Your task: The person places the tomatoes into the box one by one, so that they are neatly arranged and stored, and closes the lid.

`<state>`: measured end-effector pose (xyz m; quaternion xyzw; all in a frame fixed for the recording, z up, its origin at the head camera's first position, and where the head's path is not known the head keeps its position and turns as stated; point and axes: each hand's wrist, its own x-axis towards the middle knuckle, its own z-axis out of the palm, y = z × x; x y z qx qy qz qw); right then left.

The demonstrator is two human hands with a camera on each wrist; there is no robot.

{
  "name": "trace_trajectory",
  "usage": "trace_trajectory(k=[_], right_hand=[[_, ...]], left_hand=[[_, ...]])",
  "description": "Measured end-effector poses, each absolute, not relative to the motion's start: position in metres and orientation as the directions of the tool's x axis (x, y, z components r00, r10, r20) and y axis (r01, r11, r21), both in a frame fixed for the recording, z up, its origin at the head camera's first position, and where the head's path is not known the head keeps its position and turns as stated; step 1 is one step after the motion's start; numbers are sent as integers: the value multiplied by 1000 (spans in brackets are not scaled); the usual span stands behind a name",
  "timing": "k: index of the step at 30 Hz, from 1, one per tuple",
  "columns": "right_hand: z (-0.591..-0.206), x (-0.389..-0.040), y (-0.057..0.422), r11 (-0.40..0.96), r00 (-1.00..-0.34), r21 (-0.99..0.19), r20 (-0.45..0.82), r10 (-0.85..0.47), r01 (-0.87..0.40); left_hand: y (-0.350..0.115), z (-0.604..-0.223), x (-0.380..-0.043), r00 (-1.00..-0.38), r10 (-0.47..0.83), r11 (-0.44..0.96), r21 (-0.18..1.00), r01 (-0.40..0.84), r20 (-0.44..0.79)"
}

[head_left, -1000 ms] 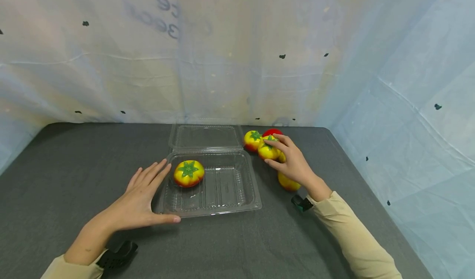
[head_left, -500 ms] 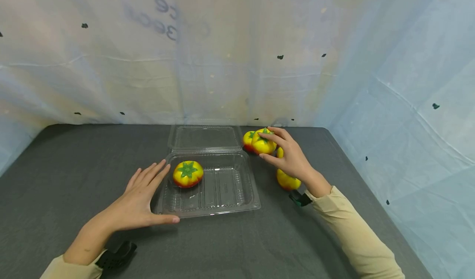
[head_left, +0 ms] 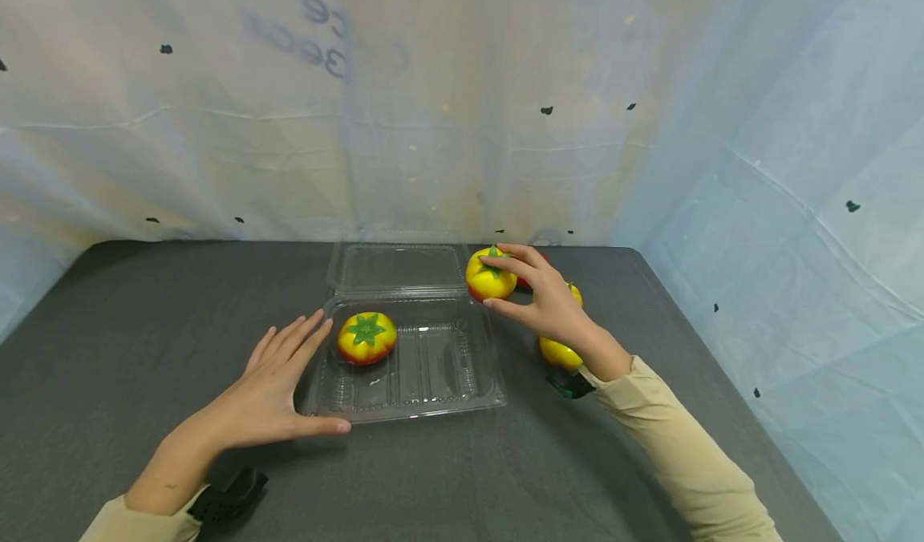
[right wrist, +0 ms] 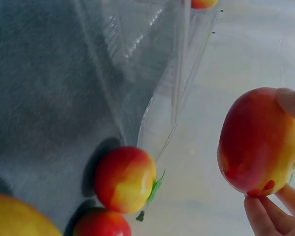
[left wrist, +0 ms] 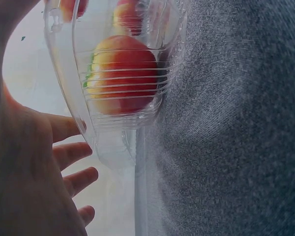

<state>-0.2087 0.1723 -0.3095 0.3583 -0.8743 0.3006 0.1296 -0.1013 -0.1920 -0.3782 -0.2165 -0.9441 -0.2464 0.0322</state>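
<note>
My right hand (head_left: pixel 550 305) pinches a yellow-and-red tomato (head_left: pixel 491 274) with a green star-shaped top, thumb below and fingers over it. In the right wrist view this tomato (right wrist: pixel 255 142) hangs clear of the table. It overlaps the back right corner of a clear plastic clamshell box (head_left: pixel 440 408) in the head view. Another such tomato (head_left: pixel 366 338) sits in the left part of the box tray. My left hand (head_left: pixel 267 398) is spread at the box's left side, fingertips at the left rim and thumb along the front edge. The left wrist view shows those straight fingers (left wrist: pixel 74 153) beside the clear wall.
The box lid (head_left: pixel 404 267) lies folded back behind the tray. Several more fruits are right of the box, partly behind my right hand: a yellow one (head_left: pixel 559 354), a red-yellow one (right wrist: pixel 124 180) and a red one (right wrist: pixel 102 225). A pale sheet (head_left: pixel 433 149) hangs behind the table.
My right hand has lifted the tomato from the group of fruits and carried it left to the box's back right corner. The left hand stays in place.
</note>
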Motion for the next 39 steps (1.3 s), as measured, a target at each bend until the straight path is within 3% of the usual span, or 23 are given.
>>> trace_trajectory(k=[15,24,31,39], right_hand=[[-312,-208,148,523,-698,-469,390,-601,-712],[-319,-208,138,486,-654,-452,378,-656,-748],[-322,-207,130,499,-664,-469,305,-683,-729],[-327,-205,125,483,-629,-456,251,-736,-747]], left_hand=[[-190,-377,-101,-906,390,782,461,419,162],[-189,-377,-100,-906,390,782,459,421,167],[-187,-377,-100,-909,387,786,459,414,157],[-186,-377,-99,-909,385,784,462,414,160]])
